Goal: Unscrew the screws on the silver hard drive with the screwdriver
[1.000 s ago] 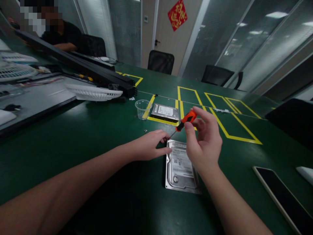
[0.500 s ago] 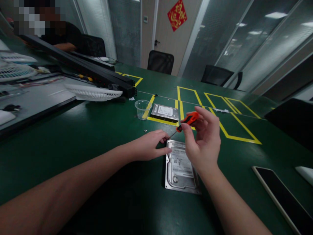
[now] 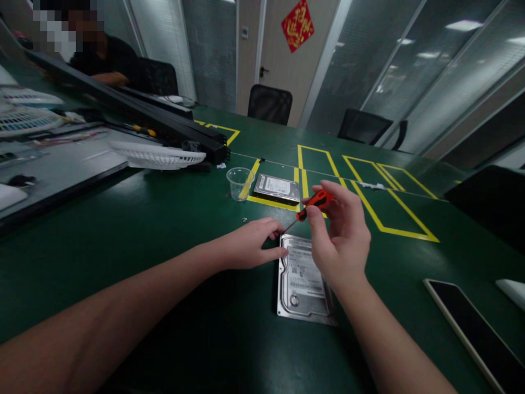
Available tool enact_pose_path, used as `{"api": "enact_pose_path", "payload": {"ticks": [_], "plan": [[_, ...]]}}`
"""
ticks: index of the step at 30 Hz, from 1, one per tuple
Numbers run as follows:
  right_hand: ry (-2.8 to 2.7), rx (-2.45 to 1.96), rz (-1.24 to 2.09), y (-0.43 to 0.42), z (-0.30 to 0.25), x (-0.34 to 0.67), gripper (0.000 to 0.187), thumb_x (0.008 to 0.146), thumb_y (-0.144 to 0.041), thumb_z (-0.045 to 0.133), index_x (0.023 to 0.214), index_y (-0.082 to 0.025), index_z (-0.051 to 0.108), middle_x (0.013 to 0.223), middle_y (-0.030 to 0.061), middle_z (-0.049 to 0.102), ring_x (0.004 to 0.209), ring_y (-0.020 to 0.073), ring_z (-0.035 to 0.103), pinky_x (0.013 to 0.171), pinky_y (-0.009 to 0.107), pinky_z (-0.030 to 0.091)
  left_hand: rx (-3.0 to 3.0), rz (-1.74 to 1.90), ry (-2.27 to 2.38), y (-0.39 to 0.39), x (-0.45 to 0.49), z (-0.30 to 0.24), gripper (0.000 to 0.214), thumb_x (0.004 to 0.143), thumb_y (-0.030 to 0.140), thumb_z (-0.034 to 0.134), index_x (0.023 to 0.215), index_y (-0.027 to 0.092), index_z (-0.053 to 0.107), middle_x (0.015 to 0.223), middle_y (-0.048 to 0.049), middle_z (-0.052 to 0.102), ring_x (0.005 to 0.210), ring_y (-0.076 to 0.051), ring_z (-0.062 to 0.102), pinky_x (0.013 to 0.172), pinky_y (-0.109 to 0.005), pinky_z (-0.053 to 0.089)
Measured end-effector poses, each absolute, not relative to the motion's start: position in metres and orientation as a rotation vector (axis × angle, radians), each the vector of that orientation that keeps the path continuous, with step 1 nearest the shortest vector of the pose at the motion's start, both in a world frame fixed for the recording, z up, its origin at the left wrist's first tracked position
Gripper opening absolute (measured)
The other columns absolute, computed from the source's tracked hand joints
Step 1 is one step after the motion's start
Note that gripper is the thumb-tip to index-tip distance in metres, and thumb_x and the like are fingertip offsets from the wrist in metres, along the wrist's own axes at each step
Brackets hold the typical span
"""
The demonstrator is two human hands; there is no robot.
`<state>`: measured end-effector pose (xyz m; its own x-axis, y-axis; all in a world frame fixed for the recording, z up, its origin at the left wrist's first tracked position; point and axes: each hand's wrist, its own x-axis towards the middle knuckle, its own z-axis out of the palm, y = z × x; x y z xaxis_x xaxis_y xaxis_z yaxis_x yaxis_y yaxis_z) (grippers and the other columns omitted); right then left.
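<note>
A silver hard drive [image 3: 305, 279] lies label up on the green table in front of me. My left hand [image 3: 264, 243] grips its far left corner, with the thumb on the top face and the other fingers curled at the edge. An orange and black screwdriver [image 3: 315, 203] slants down to that same corner, its handle pinched between the thumb and fingers of my right hand [image 3: 342, 235]. The tip meets the corner close to my left fingertips; any screw under it is too small to make out. Small metal bits [image 3: 244, 220] lie left of the drive, probably screws.
Beyond my hands stand a clear plastic cup [image 3: 240, 185] and a second hard drive [image 3: 276, 187] inside a yellow tape outline. A phone [image 3: 471, 328] lies at right. Fan parts [image 3: 158, 156] and a long black housing [image 3: 164, 120] fill the left, where a person sits behind.
My right hand has shifted its fingers slightly and the screwdriver handle has turned a little, with the tip still at the corner. My left hand and the drive stay in place.
</note>
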<state>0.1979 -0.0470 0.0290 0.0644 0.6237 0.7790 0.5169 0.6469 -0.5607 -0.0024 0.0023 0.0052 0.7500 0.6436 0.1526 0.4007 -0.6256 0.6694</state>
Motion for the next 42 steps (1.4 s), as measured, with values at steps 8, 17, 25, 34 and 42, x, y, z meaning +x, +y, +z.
{"api": "enact_pose_path", "payload": {"ticks": [8, 17, 25, 34, 42], "plan": [[-1.597, -0.972, 0.091, -0.0476, 0.0298, 0.1974, 0.05, 0.102, -0.024, 0.063, 0.15, -0.035, 0.057, 0.139, 0.0088, 0.069, 0.117, 0.0274, 0.074, 0.099, 0.053, 0.068, 2.307, 0.506, 0.786, 0.0013, -0.0031, 0.0065, 0.038, 0.098, 0.046, 0.072, 0.121, 0.017, 0.066, 0.117, -0.0106, 0.069, 0.106, -0.027, 0.066, 0.094, -0.04, 0.054], [-1.601, -0.969, 0.128, -0.0481, 0.0298, 0.197, 0.05, 0.106, -0.025, 0.056, 0.154, -0.036, 0.055, 0.146, 0.008, 0.068, 0.128, 0.0282, 0.071, 0.108, 0.056, 0.065, 2.301, 0.511, 0.775, 0.0013, -0.0024, 0.0077, 0.035, 0.097, 0.044, 0.072, 0.119, 0.017, 0.066, 0.116, -0.0103, 0.069, 0.105, -0.026, 0.066, 0.093, -0.04, 0.054], [-1.584, -0.955, 0.137, -0.0481, 0.0294, 0.197, 0.048, 0.105, -0.026, 0.059, 0.152, -0.034, 0.057, 0.146, 0.0089, 0.067, 0.123, 0.0275, 0.073, 0.103, 0.053, 0.066, 2.302, 0.517, 0.781, 0.0016, -0.0024, 0.0053, 0.037, 0.097, 0.046, 0.072, 0.12, 0.017, 0.066, 0.116, -0.0104, 0.069, 0.104, -0.026, 0.067, 0.093, -0.039, 0.054], [-1.564, -0.971, 0.058, -0.0468, 0.029, 0.1977, 0.049, 0.101, -0.025, 0.066, 0.148, -0.035, 0.06, 0.139, 0.0088, 0.069, 0.11, 0.0258, 0.074, 0.097, 0.051, 0.066, 2.308, 0.513, 0.778, 0.0018, -0.0021, 0.0057, 0.037, 0.098, 0.046, 0.072, 0.121, 0.018, 0.066, 0.117, -0.0101, 0.069, 0.105, -0.026, 0.066, 0.093, -0.039, 0.054], [-1.567, -0.969, 0.03, -0.0469, 0.0297, 0.1969, 0.051, 0.098, -0.023, 0.069, 0.147, -0.034, 0.061, 0.136, 0.009, 0.07, 0.109, 0.0256, 0.074, 0.099, 0.052, 0.066, 2.302, 0.507, 0.781, 0.0016, -0.0025, 0.0065, 0.038, 0.098, 0.045, 0.072, 0.122, 0.016, 0.067, 0.117, -0.0102, 0.069, 0.104, -0.026, 0.067, 0.093, -0.039, 0.054]]}}
